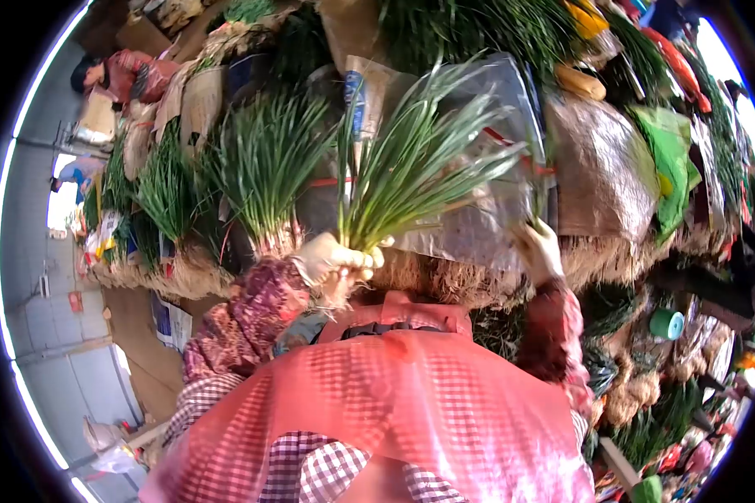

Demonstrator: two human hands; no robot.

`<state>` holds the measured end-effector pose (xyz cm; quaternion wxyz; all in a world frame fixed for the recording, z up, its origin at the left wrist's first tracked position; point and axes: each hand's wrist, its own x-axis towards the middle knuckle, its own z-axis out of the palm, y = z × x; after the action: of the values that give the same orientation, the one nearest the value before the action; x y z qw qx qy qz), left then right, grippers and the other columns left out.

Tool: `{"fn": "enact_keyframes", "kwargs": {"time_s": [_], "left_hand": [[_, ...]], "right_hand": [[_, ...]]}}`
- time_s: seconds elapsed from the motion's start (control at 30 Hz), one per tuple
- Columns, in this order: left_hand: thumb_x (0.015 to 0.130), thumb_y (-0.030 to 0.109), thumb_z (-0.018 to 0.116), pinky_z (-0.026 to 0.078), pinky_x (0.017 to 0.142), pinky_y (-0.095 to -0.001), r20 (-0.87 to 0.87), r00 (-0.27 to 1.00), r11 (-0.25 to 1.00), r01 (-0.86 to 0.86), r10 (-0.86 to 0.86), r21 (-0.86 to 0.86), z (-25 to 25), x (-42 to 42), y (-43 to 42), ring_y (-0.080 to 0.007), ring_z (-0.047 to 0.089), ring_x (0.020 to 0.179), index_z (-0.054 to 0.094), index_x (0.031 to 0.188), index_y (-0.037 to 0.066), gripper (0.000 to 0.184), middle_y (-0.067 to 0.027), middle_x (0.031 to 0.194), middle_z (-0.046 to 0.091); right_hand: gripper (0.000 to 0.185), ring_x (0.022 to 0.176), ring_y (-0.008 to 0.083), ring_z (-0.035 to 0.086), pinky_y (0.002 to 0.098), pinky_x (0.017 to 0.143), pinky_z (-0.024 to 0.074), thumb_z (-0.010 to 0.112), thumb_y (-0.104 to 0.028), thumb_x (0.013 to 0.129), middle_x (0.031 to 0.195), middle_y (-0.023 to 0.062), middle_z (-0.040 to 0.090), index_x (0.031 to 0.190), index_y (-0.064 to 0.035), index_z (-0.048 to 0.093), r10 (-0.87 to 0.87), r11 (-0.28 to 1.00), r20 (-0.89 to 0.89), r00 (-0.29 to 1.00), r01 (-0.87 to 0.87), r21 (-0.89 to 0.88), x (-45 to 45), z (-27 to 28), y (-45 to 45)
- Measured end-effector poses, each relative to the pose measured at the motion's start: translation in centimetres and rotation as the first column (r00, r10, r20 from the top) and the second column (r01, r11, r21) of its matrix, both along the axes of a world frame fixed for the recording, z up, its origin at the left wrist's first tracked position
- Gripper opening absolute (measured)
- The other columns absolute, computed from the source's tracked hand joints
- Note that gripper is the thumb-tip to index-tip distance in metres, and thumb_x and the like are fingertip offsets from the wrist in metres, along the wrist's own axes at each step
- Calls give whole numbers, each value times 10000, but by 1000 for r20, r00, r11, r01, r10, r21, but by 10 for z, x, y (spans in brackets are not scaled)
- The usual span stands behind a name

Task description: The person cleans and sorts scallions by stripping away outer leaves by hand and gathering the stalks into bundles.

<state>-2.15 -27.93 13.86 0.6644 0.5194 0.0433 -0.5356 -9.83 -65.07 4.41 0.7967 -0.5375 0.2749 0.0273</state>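
Observation:
My left hand (pixel 337 258), in a pale glove, is closed around the base of a bunch of long green leafy stalks (pixel 415 159). The leaves fan out upward and to the right, and pale roots hang below the fist. Farther right, my right hand (pixel 538 250), also gloved, is raised at the edge of the clear plastic sheet (pixel 457 239). Its fingers are pinched together at a thin, blurred green strand; what exactly they grip is too small to tell. Left of my left hand stands another green bunch (pixel 270 168) with its roots down.
More green bunches (pixel 166 189) line the left side. A brown plastic-wrapped bundle (pixel 604 168) and a green bag (pixel 667 168) lie to the right. A green tape roll (pixel 666 324) is at lower right. Another person (pixel 138 75) is at upper left.

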Motion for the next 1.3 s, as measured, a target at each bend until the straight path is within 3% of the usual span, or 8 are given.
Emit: {"fn": "enact_keyframes", "kwargs": {"time_s": [0.1, 0.23, 0.4, 0.63, 0.77, 1.0, 1.07, 1.3], "left_hand": [[786, 4, 618, 490, 642, -247, 235, 971, 988, 0, -37, 153, 53, 19, 56, -137, 623, 737, 520, 1208, -27, 435, -75, 909, 640], [777, 26, 665, 492, 666, -252, 410, 902, 980, -184, 138, 77, 97, 57, 132, -143, 613, 779, 512, 1221, -8, 471, -76, 935, 629], [817, -40, 587, 511, 707, -269, 368, 846, 920, -324, 386, -221, 127, 78, 190, -151, 576, 896, 468, 1262, -23, 462, -73, 1061, 572], [848, -12, 542, 519, 675, -267, 394, 835, 908, -265, 384, -324, 101, 102, 229, -158, 612, 760, 453, 1295, -18, 456, -65, 935, 615], [853, 17, 582, 529, 667, -275, 319, 846, 877, -303, 427, -372, 90, 118, 260, -160, 626, 761, 496, 1266, -9, 423, -74, 945, 631], [875, 139, 596, 486, 900, -311, 375, 898, 948, -294, 230, 123, -153, 91, 284, -159, 574, 1043, 533, 1256, 68, 393, -88, 1236, 578], [814, 239, 699, 491, 846, -292, 78, 959, 843, -276, 271, 462, -125, 70, 273, -141, 589, 976, 618, 1155, 72, 388, -83, 1160, 622], [812, 60, 677, 518, 675, -268, -20, 841, 832, -538, 541, -132, -123, 43, 283, -182, 651, 748, 636, 960, -45, 186, -128, 897, 674]], "right_hand": [[220, 610, 88, 539, 222, 476, 414, 591, -222, 887, 826, 51, 592, 1030, -57, 558, 576, 698, -315, 755, -654, -291, -72, -57, -65], [313, 744, 119, 529, 243, 577, 436, 604, -205, 880, 970, 84, 531, 1122, -43, 487, 403, 151, -762, 507, -858, -491, -121, -62, -38], [455, 910, 158, 516, 269, 703, 464, 620, -184, 872, 1150, 125, 456, 1237, -25, 399, 500, 550, -178, 848, -469, -691, -19, 39, 103], [669, 1144, 213, 498, 307, 879, 503, 643, -154, 860, 1403, 181, 351, 1397, 1, 276, 723, 662, 468, 507, -702, -262, 126, 98, 411], [211, 598, 115, 617, 250, 581, 534, 501, -141, 951, 766, 65, 671, 1039, 12, 616, 838, 530, 222, 498, -840, -119, 111, 97, 459], [192, 654, 253, 637, 356, 614, 500, 555, -192, 847, 745, 149, 644, 911, -41, 655, 636, 209, -326, 699, -563, -800, -39, -66, 329], [231, 567, 126, 613, 275, 535, 502, 563, -225, 889, 702, 50, 634, 909, -13, 652, 472, 502, -556, 685, -727, -469, -86, -50, 299], [221, 544, 139, 562, 252, 502, 472, 670, -247, 829, 697, 38, 587, 866, -34, 626, -130, 949, -413, 902, -7, -314, -150, -46, 200]]}}
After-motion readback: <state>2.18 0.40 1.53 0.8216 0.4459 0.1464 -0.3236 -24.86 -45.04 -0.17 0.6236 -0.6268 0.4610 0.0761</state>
